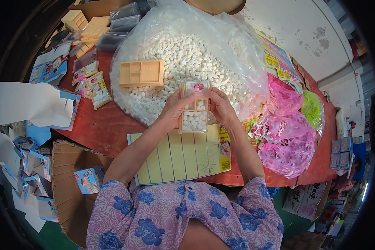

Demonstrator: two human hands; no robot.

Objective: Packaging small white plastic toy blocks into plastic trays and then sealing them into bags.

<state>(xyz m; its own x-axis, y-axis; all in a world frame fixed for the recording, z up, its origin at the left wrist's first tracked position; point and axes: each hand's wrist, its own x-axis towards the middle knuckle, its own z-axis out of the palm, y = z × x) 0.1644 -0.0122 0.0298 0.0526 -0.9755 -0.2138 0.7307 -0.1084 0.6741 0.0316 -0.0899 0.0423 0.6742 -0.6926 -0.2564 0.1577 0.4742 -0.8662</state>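
Note:
Between my two hands is a small beige compartment box [194, 121] with a clear cover. White pieces fill its lower compartment, and a small red and white item lies at its top end. My left hand [173, 109] grips the left side, thumb laid across the upper part. My right hand [221, 107] holds the upper right edge, fingers closed. Just beyond, a large clear plastic bag [241, 50] lies spread around a heap of small white cube-like pieces [183, 52]. A beige divided tray [154, 74] rests on that heap, its compartments without pieces.
The red table [96, 131] bears a yellow lined sheet [166, 156] near me. Pink plastic bags [291, 146] and a green bag [311, 108] lie right. Filled boxes [98, 91] and stacked beige trays [93, 31] sit left. An open cardboard carton [66, 175] stands lower left.

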